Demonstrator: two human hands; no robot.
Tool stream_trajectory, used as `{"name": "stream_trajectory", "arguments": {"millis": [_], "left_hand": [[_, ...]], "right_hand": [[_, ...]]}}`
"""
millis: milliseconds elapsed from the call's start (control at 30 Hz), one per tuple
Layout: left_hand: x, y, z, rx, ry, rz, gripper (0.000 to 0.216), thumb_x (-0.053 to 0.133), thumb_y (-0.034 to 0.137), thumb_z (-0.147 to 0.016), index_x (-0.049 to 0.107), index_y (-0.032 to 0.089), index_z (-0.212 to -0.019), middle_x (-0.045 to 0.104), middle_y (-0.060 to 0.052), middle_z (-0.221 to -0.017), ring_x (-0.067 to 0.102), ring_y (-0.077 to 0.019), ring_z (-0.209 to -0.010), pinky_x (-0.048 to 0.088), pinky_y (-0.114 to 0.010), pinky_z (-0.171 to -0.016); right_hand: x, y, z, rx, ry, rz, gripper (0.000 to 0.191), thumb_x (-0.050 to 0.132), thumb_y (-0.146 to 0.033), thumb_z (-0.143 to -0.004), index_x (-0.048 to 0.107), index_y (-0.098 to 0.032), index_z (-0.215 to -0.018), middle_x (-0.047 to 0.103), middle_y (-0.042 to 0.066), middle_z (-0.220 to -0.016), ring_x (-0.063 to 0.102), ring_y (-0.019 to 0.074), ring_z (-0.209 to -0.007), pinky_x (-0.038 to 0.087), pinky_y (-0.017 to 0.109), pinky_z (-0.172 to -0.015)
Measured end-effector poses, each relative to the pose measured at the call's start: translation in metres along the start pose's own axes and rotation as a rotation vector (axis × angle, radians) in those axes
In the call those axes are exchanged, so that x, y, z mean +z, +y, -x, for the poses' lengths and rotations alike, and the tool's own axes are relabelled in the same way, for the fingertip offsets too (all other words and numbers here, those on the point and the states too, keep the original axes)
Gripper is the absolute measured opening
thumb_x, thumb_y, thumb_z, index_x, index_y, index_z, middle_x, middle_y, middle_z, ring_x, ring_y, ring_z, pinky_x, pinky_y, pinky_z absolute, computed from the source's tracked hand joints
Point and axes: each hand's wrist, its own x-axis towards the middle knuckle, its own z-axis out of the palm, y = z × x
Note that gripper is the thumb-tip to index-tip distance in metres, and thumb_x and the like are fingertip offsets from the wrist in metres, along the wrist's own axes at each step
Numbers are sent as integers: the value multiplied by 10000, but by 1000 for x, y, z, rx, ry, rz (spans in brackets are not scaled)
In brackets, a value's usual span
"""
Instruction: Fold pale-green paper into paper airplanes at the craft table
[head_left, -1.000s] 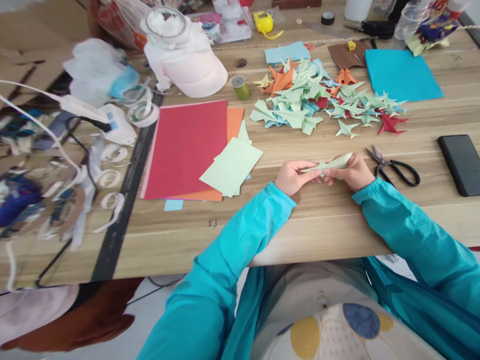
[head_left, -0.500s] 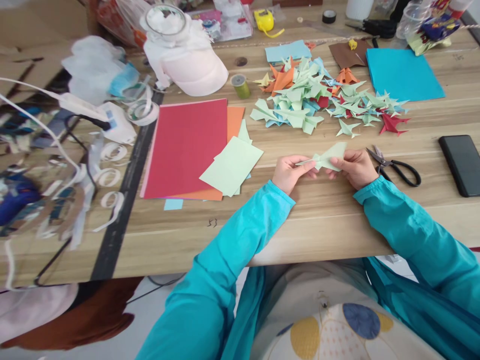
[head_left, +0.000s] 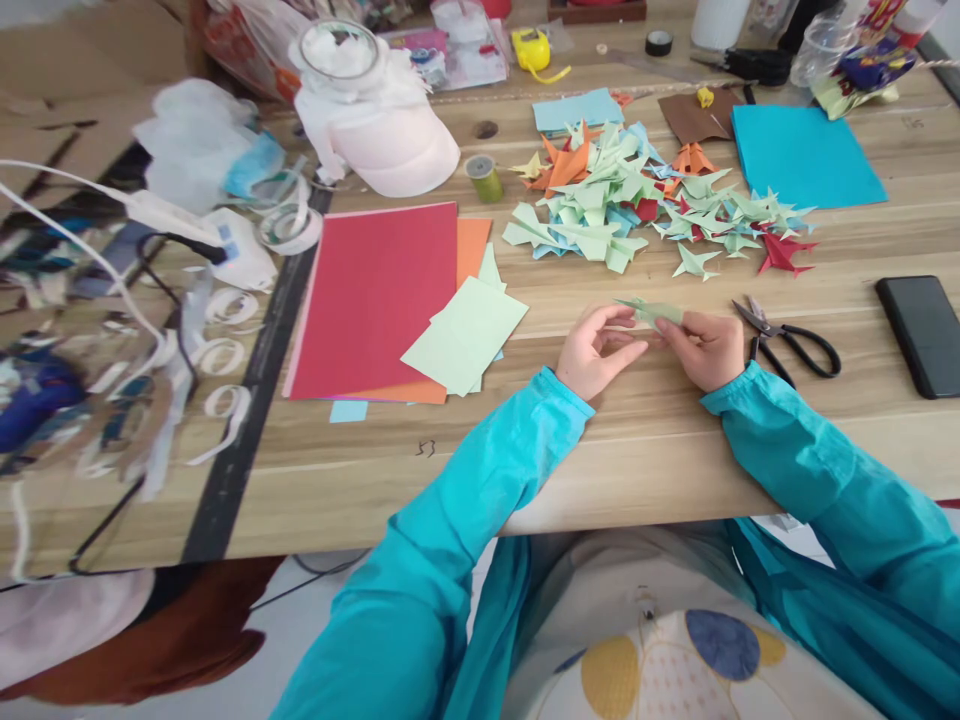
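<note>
My right hand [head_left: 709, 348] pinches a light green folded paper figure [head_left: 654, 310] between thumb and fingers, a little above the table. The figure is seen nearly edge-on, so its exact shape is hard to make out. My left hand [head_left: 591, 354] is at the figure's left end, thumb apart from the curved fingers; whether its fingertips touch the paper I cannot tell. Black-handled scissors [head_left: 796, 342] lie partly spread just right of my right hand. Beyond both hands is a loose pile of winged folded paper figures [head_left: 600, 190], mostly light green, some orange, blue and red.
Light green sheets [head_left: 465, 335] overlap a red sheet [head_left: 375, 300] on the left. A phone [head_left: 921, 335] lies at right, a bright blue stack [head_left: 806, 155] behind. Also around are a thread spool [head_left: 482, 178], a white cap [head_left: 397, 150] and power strip [head_left: 184, 235].
The left thumb has come away from the paper and the left fingers have spread. The right hand has turned the paper figure, so it now shows edge-on.
</note>
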Motion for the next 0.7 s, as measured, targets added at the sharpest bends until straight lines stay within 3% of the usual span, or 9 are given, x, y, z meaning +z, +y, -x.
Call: {"name": "stream_trajectory", "arguments": {"millis": [67,200,367,500,600,700], "left_hand": [[2,-1,0,16,-45,32,523,783,339,-548,579,178,-1001,549,-93,-1065,558,-212,-982,489,-329,-804],[1,0,-1,11,-1,-2,610,809,369,-490,588,164,-1020,563,-103,-1087,546,-238,-1022,454,-350,-860],[-3,7,-1,-33,98,-190,368,720,381,-629,646,156,-910,644,-79,-970,593,-204,-932,459,-302,-822],[-5,6,-2,-88,174,-159,278,694,376,-653,671,151,-815,683,-56,-810,633,-176,-764,485,-285,-719],[-5,5,-3,-127,213,-82,279,714,369,-626,677,153,-799,690,-46,-756,641,-169,-686,496,-285,-657],[-5,6,-1,-150,164,-62,266,717,360,-617,683,150,-775,689,-50,-738,645,-180,-667,505,-294,-627]], "right_hand": [[2,0,4,-117,-82,118,234,541,-372,-810,690,-213,-896,686,31,-708,596,162,-614,477,276,-595],[6,1,7,-256,-229,220,344,534,-366,-805,613,-207,-1100,700,62,-832,626,191,-715,483,288,-652],[5,-3,6,-298,-299,137,365,571,-389,-786,608,-206,-1100,679,85,-997,629,224,-856,486,324,-750],[4,-10,6,-126,-310,-69,228,553,-396,-806,671,-203,-839,694,45,-776,622,172,-674,487,295,-649],[2,-11,1,113,-160,-246,309,581,-443,-777,588,-192,-597,631,20,-571,566,136,-522,467,273,-535],[0,-8,-6,282,-93,-501,304,675,-479,-678,564,-197,-696,628,-1,-575,566,127,-484,472,261,-481]]}}
